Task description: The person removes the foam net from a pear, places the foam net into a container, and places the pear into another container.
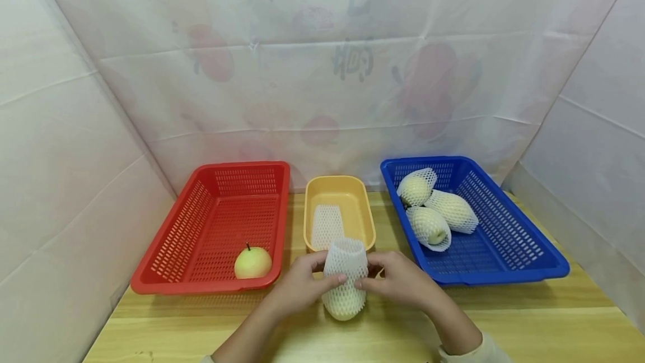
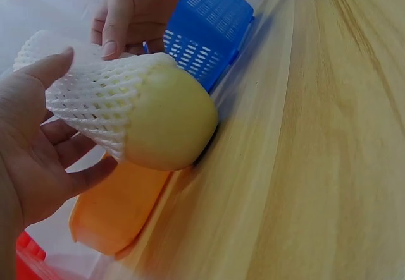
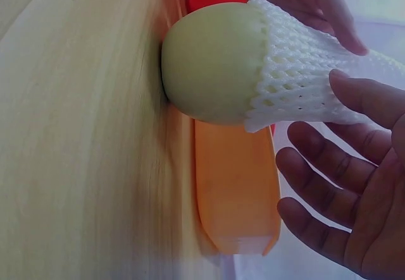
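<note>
A pale yellow pear stands on the table, its lower part bare. A white foam net sleeve covers the upper part and rises loosely above it. My left hand holds the sleeve from the left, thumb on the near face and fingers round the side. From the right, my right hand pinches the sleeve between thumb and fingers, the other fingers spread in the right wrist view. Behind the hands sits a yellow tray with a flat foam net sleeve in it.
To the left stands a red basket with one bare pear near its front right corner. A blue basket on the right holds several net-wrapped pears. A pale printed cloth hangs behind the wooden table.
</note>
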The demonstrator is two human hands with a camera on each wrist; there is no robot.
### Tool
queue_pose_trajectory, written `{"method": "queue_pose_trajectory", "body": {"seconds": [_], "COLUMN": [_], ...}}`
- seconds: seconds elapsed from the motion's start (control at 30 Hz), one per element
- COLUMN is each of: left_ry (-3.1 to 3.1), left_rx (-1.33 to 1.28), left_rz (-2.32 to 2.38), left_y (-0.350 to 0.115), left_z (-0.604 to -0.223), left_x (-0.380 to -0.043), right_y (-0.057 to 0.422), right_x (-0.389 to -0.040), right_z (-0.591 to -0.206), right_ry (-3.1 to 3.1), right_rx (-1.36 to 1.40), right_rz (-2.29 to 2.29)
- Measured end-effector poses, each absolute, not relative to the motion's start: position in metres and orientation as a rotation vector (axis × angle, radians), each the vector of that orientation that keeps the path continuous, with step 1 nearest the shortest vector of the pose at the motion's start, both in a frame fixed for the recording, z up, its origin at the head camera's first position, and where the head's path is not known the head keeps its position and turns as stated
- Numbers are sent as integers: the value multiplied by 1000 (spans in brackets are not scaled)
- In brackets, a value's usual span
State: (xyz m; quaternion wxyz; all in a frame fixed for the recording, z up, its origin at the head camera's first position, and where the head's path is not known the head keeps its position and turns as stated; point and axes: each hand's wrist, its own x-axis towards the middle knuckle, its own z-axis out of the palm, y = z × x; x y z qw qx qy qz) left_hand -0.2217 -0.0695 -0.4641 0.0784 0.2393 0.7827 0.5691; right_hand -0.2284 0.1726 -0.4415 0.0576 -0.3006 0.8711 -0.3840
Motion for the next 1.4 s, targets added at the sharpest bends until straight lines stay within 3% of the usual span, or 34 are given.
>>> {"method": "queue_pose_trajectory", "body": {"seconds": [0.43,1.4], "left_ry": [2286,2256], "left_rx": [722,647], "left_rz": [1936,1959], "left_y": [-69,-71], "left_z": [-461,-460], "left_x": [-223,-225], "right_y": [172,172], "right_x": [-227,-229], "right_z": [-437,-436], "right_ry": [2665,2628], "right_rx": [-883,-757], "right_rz": [-1156,-1293]}}
